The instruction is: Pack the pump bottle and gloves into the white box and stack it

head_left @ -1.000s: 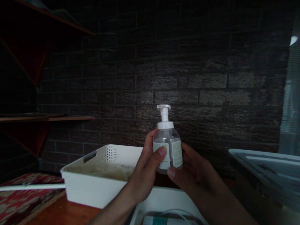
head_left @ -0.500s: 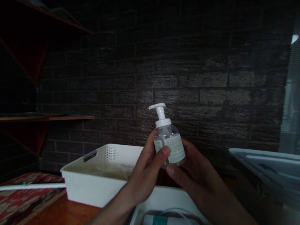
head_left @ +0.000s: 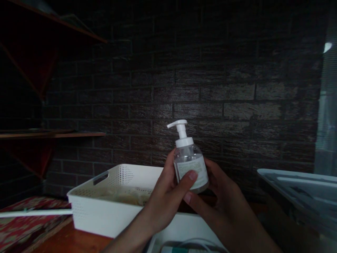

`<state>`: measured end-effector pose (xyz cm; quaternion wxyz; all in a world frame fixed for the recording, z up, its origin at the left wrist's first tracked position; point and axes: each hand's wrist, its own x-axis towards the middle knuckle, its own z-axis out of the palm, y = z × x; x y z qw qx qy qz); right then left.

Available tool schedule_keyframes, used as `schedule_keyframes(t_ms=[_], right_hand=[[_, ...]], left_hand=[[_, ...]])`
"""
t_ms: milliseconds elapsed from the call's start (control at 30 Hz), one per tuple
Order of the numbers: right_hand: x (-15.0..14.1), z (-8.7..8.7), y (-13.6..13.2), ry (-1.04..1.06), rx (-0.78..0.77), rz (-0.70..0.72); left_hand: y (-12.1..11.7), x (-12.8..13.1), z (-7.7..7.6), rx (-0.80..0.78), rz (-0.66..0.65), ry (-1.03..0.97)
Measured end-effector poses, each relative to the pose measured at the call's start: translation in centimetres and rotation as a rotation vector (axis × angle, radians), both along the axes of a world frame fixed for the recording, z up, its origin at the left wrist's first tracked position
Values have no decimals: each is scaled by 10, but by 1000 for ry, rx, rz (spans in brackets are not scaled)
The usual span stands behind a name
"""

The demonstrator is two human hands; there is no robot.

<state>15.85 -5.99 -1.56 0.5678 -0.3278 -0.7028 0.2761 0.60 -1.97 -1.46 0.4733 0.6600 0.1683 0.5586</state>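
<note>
Two shelves [head_left: 79,135] jut in at the far left, cut off by the frame, their tops too dark to make out. Below, a red patterned cloth [head_left: 26,228] lies on the wooden surface [head_left: 76,240], with a white rod [head_left: 37,212] across it. Next comes a white basket [head_left: 100,214]; its pale contents [head_left: 123,195] are hard to make out, and the left forearm covers part of its front wall. The left hand [head_left: 164,203] has its grip closed around the bottle [head_left: 188,156], thumb across the label, the other fingers mostly hidden. The bottle is held up before the dark brick wall [head_left: 142,105]. Its long axis is near upright, the pump end leaning a little left, the base down toward the right; the nozzle points left and slightly down. The label's print is unreadable. Underneath, a white tray [head_left: 188,226] runs off the bottom edge. The right hand [head_left: 223,200] grasps the bottle too, thumb near the base, finger ends out of sight behind. At the far right a lidded bin [head_left: 300,182] fades into shadow, cut off.
</note>
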Motion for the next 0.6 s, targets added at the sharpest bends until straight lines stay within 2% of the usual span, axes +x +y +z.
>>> schedule_keyframes(t_ms=[200,333,433,600], right_hand=[[-2,-1,-3,104,-80,247],[-3,1,-5,131,-113,155],[-2,4,-6,52,-55,107],[2,-1,-1,-84,27,-88]], left_hand=[[-3,-1,-3,8,39,-87],[-4,-5,0,4,48,-54],[-4,-5,2,4,5,-23],[-2,1,-5,-8,-21,-40]])
